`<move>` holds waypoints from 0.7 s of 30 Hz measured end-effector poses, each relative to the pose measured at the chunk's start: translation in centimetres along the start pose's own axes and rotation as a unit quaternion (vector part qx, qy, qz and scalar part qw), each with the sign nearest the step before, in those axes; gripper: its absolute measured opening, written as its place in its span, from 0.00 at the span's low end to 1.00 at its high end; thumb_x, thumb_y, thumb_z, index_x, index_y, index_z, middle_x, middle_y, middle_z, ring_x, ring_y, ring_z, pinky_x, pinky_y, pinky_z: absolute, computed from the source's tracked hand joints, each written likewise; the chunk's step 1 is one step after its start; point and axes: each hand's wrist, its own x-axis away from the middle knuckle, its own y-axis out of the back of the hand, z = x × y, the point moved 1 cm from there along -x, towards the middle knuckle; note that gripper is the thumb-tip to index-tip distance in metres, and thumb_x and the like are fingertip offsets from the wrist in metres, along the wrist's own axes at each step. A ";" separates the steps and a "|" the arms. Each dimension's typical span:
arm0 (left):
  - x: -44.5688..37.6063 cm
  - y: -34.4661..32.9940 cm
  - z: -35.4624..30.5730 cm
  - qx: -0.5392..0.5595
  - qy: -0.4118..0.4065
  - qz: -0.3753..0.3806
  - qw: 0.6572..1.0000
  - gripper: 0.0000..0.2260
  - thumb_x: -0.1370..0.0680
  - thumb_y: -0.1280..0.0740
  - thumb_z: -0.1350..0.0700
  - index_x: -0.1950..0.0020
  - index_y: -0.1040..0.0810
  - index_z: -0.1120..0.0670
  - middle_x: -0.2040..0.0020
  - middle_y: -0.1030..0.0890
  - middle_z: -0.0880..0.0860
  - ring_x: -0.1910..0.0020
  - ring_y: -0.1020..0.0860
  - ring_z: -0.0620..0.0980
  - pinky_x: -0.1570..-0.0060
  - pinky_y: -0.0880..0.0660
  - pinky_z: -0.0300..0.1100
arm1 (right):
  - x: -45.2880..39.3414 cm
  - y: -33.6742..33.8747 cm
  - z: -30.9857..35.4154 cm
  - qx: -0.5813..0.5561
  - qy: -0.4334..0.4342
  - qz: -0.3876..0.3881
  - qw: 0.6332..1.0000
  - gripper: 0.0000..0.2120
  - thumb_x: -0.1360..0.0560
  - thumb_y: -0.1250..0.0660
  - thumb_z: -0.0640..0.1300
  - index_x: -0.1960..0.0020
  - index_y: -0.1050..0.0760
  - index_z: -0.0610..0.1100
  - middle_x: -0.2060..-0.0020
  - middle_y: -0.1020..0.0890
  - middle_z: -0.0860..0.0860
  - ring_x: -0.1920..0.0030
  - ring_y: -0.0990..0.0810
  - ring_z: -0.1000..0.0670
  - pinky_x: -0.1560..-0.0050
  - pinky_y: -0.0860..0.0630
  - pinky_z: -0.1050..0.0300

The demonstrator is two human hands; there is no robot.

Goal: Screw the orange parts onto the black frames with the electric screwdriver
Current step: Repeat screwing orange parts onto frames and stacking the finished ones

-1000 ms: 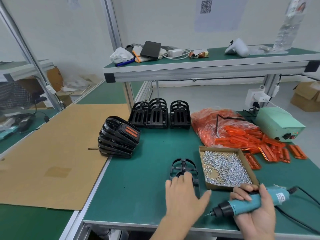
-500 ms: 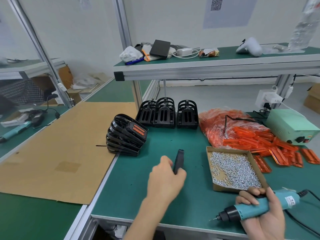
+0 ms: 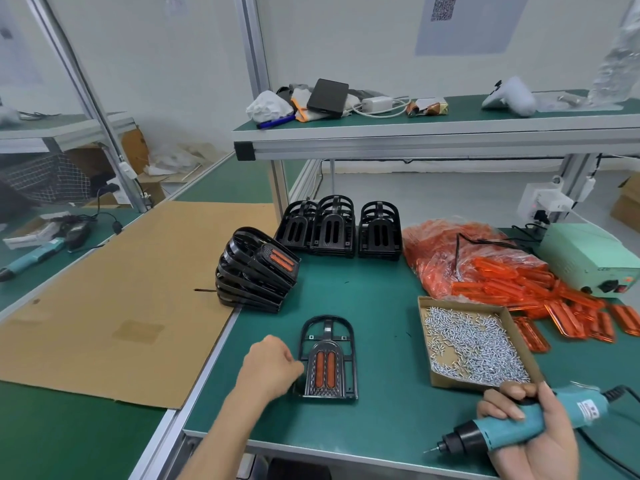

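Note:
A black frame (image 3: 327,329) lies flat on the green mat, orange part (image 3: 325,368) showing through its two slots. My left hand (image 3: 268,367) grips the frame's lower left edge with curled fingers. My right hand (image 3: 533,434) holds the teal electric screwdriver (image 3: 512,427) at the lower right, its bit pointing left, off the mat and well clear of the frame. Loose orange parts (image 3: 540,292) lie at the right. Empty black frames (image 3: 332,225) stand at the back. A leaning stack of finished frames (image 3: 258,271) sits to the left.
A cardboard tray of silver screws (image 3: 474,344) lies between the frame and the orange parts. A bag of orange parts (image 3: 446,247) and a pale green power unit (image 3: 588,258) stand at the right. Brown cardboard sheet (image 3: 114,299) covers the left bench. A shelf (image 3: 433,133) hangs overhead.
My left hand lifted the frame on edge, turned it over and laid it flat with the orange slots facing up. The right hand kept hold of the screwdriver.

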 end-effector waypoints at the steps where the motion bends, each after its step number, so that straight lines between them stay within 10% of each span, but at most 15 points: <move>1: 0.0 -0.1 0.1 0.000 0.000 0.008 1.000 0.06 0.27 0.31 0.57 0.62 0.20 0.58 0.68 0.16 0.54 0.71 0.18 0.53 0.63 0.17 0.45 | 0.0 -0.1 0.1 0.001 -0.004 0.006 1.000 0.10 0.25 0.34 0.52 0.63 0.28 0.51 0.67 0.27 0.56 0.75 0.32 0.59 0.73 0.32 0.65; 5: 0.8 -0.4 0.3 0.059 0.002 0.026 0.998 0.02 0.26 0.33 0.61 0.57 0.21 0.58 0.68 0.16 0.56 0.72 0.16 0.51 0.64 0.16 0.47 | -0.6 0.5 0.5 -0.042 -0.041 0.081 0.995 0.10 0.25 0.32 0.52 0.60 0.22 0.47 0.64 0.22 0.52 0.72 0.27 0.57 0.68 0.27 0.61; 9: 3.0 -1.4 1.8 0.184 0.028 -0.001 0.983 0.02 0.26 0.35 0.64 0.56 0.23 0.61 0.71 0.16 0.56 0.71 0.16 0.52 0.65 0.16 0.49 | -0.3 0.1 -0.3 -0.025 -0.132 0.197 0.971 0.34 0.15 0.60 0.57 0.35 0.25 0.34 0.38 0.22 0.36 0.52 0.34 0.48 0.37 0.37 0.53; 21: 0.2 1.0 7.1 0.422 0.152 -0.241 0.861 0.02 0.23 0.32 0.66 0.54 0.24 0.64 0.71 0.17 0.59 0.72 0.17 0.55 0.69 0.20 0.46 | 1.0 -1.6 -1.5 -0.046 -0.217 0.292 0.930 0.39 0.17 0.66 0.61 0.32 0.27 0.35 0.35 0.24 0.36 0.50 0.38 0.50 0.37 0.41 0.56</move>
